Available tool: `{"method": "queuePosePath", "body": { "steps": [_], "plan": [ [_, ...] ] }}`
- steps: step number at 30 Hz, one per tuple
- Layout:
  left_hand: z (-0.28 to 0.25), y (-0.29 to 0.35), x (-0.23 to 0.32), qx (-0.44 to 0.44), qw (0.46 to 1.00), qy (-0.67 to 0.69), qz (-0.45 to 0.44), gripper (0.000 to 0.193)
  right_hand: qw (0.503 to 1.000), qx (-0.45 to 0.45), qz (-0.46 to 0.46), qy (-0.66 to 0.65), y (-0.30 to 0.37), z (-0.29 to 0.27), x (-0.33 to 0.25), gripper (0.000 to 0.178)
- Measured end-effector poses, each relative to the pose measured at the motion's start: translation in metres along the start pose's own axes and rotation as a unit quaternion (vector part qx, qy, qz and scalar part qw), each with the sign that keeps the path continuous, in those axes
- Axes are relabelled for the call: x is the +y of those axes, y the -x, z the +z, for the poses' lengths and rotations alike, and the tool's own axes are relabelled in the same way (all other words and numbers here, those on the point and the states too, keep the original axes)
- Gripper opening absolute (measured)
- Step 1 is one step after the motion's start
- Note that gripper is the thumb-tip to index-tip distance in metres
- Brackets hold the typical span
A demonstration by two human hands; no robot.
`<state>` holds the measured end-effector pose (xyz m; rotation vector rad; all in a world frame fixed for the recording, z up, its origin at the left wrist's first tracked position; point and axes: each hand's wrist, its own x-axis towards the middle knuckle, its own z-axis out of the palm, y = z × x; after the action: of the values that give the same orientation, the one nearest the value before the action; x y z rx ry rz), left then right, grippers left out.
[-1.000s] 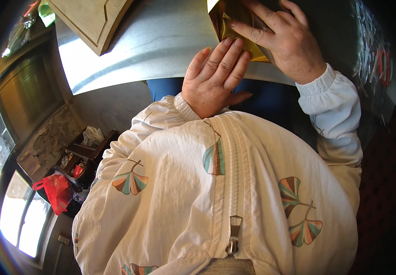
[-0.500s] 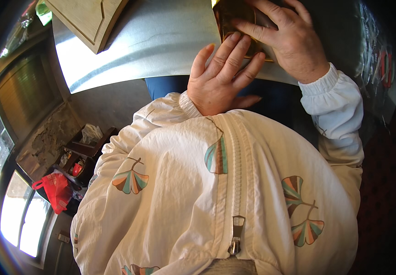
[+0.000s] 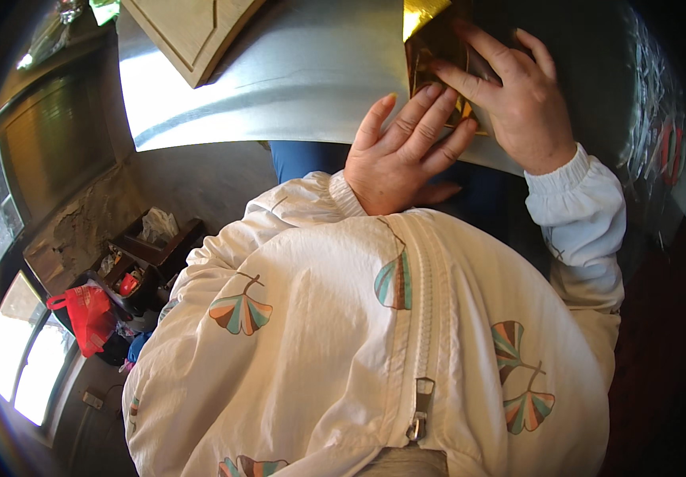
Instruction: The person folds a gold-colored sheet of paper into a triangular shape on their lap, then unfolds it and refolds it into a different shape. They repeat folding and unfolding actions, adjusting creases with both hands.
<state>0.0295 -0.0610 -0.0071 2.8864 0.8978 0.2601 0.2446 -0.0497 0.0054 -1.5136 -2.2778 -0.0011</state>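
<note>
Lying on the metallic worktop [image 3: 311,91], the gold foil sheet [image 3: 425,52] sits under the fingertips of both hands. The left hand [image 3: 406,151] is flat and loosely spread; the right hand [image 3: 525,103] has its fingers fanned wide, neither visibly gripping. The sheet looks light, thin, slick and easily creased, so its edges seem the best hold. Compared with a second ago, the left fingers are further apart and the foil beneath looks darker.
</note>
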Motion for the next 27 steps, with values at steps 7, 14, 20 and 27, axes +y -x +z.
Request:
{"method": "queuePosePath", "body": {
  "steps": [7,14,20,27],
  "plan": [
    [0.001,0.001,0.000,0.007,1.000,0.003,0.003,0.094,1.000,-0.014,0.017,-0.018,0.003,0.002,0.000,0.035],
    [-0.001,0.002,0.003,-0.008,1.000,0.012,-0.011,0.093,0.999,-0.010,0.019,-0.031,0.002,0.002,-0.002,0.032],
    [-0.002,0.001,0.003,-0.004,1.000,0.007,-0.012,0.090,0.998,-0.007,0.043,-0.042,-0.003,-0.004,-0.011,0.030],
    [0.001,0.002,0.003,0.018,1.000,0.008,-0.010,0.086,0.995,0.010,0.087,-0.052,-0.002,0.003,-0.028,0.032]
  ]
}}
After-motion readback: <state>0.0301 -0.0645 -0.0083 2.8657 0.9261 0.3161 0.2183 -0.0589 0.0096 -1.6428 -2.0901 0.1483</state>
